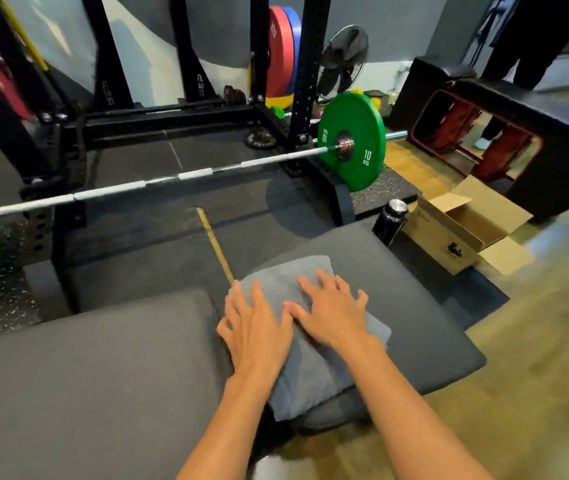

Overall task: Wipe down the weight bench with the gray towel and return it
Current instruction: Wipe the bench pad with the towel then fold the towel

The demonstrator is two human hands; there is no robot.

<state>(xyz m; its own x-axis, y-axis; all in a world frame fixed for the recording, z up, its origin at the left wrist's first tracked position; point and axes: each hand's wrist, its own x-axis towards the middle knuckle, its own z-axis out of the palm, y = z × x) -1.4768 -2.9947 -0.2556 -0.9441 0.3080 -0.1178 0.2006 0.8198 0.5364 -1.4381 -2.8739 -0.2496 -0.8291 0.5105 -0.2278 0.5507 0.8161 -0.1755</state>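
A folded gray towel [310, 368] lies on the black weight bench [414, 306], across the gap between its seat pad and its longer back pad [86, 375]. My left hand [259, 330] rests flat on the towel's left part, fingers spread and reaching past its edge. My right hand [331, 306] presses flat on the towel's upper right part, fingers spread. Neither hand grips the cloth.
A barbell [158, 181] with a green 10 kg plate [352, 140] sits low across a black rack beyond the bench. A black bottle [392, 220] and an open cardboard box [463, 226] stand on the floor at the right. A black plyo box [525, 133] is farther right.
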